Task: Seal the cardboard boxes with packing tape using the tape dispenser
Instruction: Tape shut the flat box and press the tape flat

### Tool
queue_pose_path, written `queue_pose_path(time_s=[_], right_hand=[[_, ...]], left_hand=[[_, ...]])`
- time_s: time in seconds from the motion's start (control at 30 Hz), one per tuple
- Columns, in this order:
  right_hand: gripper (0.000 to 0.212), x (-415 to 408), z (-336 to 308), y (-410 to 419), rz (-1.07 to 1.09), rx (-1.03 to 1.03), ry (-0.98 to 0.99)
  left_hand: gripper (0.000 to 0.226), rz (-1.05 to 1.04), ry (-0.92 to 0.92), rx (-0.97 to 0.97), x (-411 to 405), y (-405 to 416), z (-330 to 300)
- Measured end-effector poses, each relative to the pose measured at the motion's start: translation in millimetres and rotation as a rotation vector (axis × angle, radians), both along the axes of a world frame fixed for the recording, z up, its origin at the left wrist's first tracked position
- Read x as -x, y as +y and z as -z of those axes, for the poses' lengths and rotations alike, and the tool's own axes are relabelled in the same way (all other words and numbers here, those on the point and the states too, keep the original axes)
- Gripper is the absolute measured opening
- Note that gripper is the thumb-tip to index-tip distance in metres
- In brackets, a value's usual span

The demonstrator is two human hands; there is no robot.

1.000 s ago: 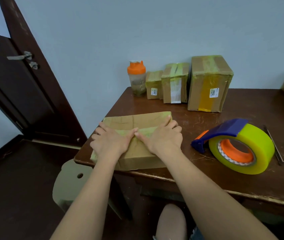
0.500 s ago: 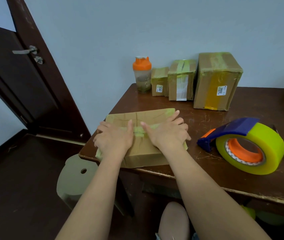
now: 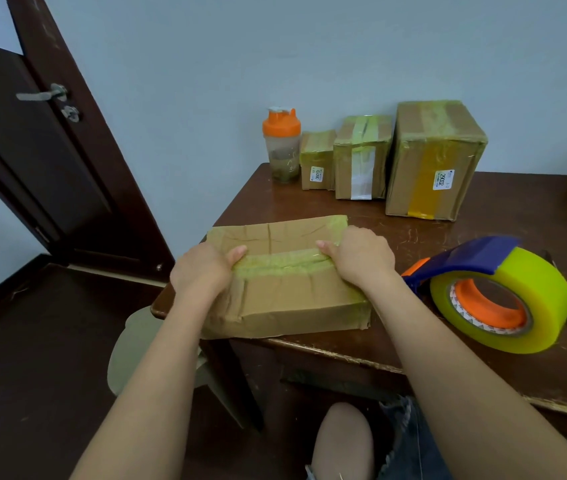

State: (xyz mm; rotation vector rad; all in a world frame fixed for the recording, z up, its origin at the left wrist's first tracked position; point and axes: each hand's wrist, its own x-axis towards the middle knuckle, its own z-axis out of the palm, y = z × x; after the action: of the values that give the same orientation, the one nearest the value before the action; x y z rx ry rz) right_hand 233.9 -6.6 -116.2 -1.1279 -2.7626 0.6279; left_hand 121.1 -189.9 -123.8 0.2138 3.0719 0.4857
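— Both thumbs have slid apart along the tape seam since a second ago; then they met at the middle of the box, now they sit at its two ends. I'm reading it off the head view.

— What are the fingers doing?

— My left hand presses its thumb on the left end of the tape strip, the other fingers wrapped over the box's left edge. My right hand does the same on the right end, fingers curled over the far right corner. Both are gripping the cardboard box, not just resting on it.

— And where is the box?

— At the near left corner of the table, its front edge level with the table's rim, just beside the tape dispenser, which lies on its side to the right, untouched.

— How do you expect it to handle?

— Light, I'd judge, and soft: the top is creased and dented, the left side buckled. The panels will give if I press mid-face, so I'd hold it by edges and corners, where the board is stiffest. The tape is glossy, likely slick under a thumb.

— Anything else on the table?

— Three taped boxes and an orange-lidded shaker bottle stand along the wall, well apart from my hands.
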Motion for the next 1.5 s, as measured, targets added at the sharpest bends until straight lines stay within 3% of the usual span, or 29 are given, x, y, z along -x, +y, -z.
queue_pose_path(time_s=[0.07, 0.2, 0.33, 0.37, 0.43, 0.47, 0.5, 0.6, 0.77, 0.83, 0.87, 0.93, 1.0, 1.1, 1.17, 1.23, 1.37, 1.5], right_hand=[[0.048, -4, 3, 4, -0.016, -0.004, 0.060], [0.040, -9, 12, 8, 0.038, 0.053, 0.137], [0.046, -16, 21, 9, -0.003, 0.391, 0.336], [0.051, -18, 22, 8, 0.007, 0.546, 0.360], [0.082, -20, 26, 9, 0.011, 0.822, 0.376], [0.096, -20, 29, 11, -0.002, 0.876, 0.372], [0.097, -20, 32, 13, -0.014, 0.903, 0.390], [0.066, -21, 37, 19, -0.023, 0.981, 0.471], [0.069, -28, 33, 18, -0.056, 1.067, 0.570], [0.070, -30, 29, 13, -0.079, 1.051, 0.618], [0.070, -31, 25, 10, -0.086, 1.037, 0.645], [0.068, -29, 20, 3, -0.067, 1.019, 0.693], [0.066, -24, 18, -5, 0.029, 0.968, 0.736], [0.052, -25, 13, -20, 0.312, 0.734, 0.819], [0.046, -33, 11, -27, 0.421, 0.563, 0.801], [0.049, -42, 6, -29, 0.409, 0.474, 0.744], [0.066, -57, -10, -27, 0.122, 0.369, 0.537], [0.043, -69, -16, -14, -0.073, 0.167, 0.184]], left_hand=[[0.058, 0.002, -0.017, -0.064, 7, -6, 0], [0.056, 0.042, -0.100, -0.210, 15, -21, 2], [0.061, 0.096, -0.233, -0.396, 7, -26, 1], [0.061, 0.103, -0.290, -0.440, 6, -28, 1], [0.056, 0.111, -0.417, -0.584, 5, -33, 3], [0.051, 0.105, -0.468, -0.666, 5, -35, 4], [0.047, 0.103, -0.505, -0.733, 5, -36, 4], [0.038, 0.117, -0.555, -0.822, 8, -37, 7], [0.032, 0.103, -0.677, -1.077, 6, -43, 12], [0.033, 0.136, -0.676, -1.086, 1, -42, 8], [0.035, 0.153, -0.631, -1.000, -1, -40, 3], [0.045, 0.223, -0.426, -0.648, -1, -35, -12], [0.057, 0.206, -0.102, -0.331, -3, -32, -29], [0.057, 0.118, 0.146, -0.325, -21, -27, -44], [0.061, 0.155, 0.117, -0.344, -42, -20, -37], [0.075, 0.254, -0.032, -0.369, -65, -9, -23], [0.094, 0.344, -0.244, -0.418, -95, 13, -3], [0.085, 0.389, -0.196, -0.529, -87, 18, 2]])
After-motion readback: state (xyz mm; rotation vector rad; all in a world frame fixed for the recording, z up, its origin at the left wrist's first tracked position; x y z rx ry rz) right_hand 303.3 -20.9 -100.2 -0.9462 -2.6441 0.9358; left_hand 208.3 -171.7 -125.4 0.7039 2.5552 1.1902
